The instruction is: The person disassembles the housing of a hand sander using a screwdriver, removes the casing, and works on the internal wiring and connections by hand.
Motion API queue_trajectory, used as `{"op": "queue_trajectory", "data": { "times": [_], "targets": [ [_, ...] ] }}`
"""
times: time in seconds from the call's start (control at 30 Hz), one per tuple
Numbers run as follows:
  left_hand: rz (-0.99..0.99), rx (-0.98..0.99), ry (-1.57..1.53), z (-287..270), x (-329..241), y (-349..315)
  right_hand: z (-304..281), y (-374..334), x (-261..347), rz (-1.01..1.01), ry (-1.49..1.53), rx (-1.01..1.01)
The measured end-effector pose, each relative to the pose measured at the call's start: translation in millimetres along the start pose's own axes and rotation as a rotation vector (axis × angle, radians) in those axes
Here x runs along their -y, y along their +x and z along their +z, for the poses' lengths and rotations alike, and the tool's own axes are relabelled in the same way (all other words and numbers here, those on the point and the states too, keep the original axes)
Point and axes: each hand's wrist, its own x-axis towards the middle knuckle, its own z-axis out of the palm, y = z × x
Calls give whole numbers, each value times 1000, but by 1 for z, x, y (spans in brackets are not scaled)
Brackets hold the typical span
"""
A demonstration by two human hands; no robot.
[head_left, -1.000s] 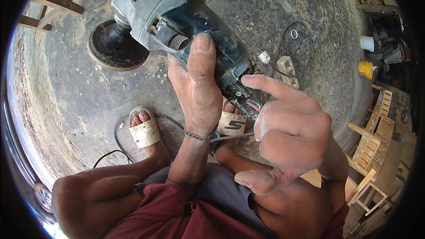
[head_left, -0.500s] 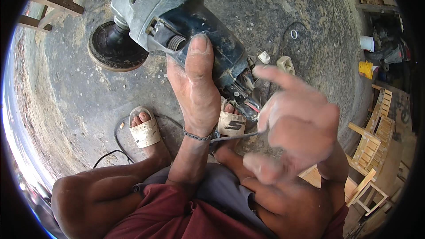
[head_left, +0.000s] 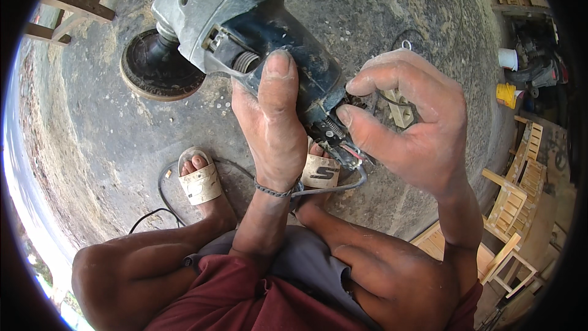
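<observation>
My left hand (head_left: 267, 125) is closed around the dark body of an angle grinder (head_left: 288, 30), its thumb lying along the casing. The grinder has a grey metal gear head and a round black backing pad (head_left: 147, 64) at the far left. Its rear cover is off, so a spring, a switch part and wires (head_left: 343, 147) show at the near right end. At that exposed end, my right hand (head_left: 416, 116) has thumb and index finger curled onto the rear edge, tips slightly apart. Any small part between those tips is hidden. A grey power cord (head_left: 334, 189) loops below the wiring.
On the concrete floor beyond my right hand lies a cream socket block (head_left: 399, 110), partly hidden by it. Wooden slatted pieces (head_left: 511, 199) stand at the right, near a yellow tub (head_left: 506, 95) and a white tub (head_left: 508, 59). A wooden frame (head_left: 76, 0) stands at the far left.
My right hand has moved from a blurred position with its index finger stretched out to the grinder's exposed end, thumb and index finger curled there. The left hand and grinder have hardly moved.
</observation>
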Motion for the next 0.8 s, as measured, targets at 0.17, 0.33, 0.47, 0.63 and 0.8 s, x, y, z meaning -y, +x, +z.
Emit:
{"op": "queue_trajectory", "data": {
  "times": [0.17,0.33,0.47,0.63,0.8],
  "targets": [
    [-15,-18,-22,0,2,-1,2,0,-2,-10,-10,-14],
    [-11,-4,-8,-2,3,1,5,0,-2,-83,-91,-46],
    [-3,1,-3,-2,2,2,8,-1,-4,-124,-105,-77],
    [-10,13,-9,-3,1,1,5,0,-6,-124,-86,-41],
    [-31,32,13,-4,0,1,4,-1,-8,-72,-21,-22]
  ]
}}
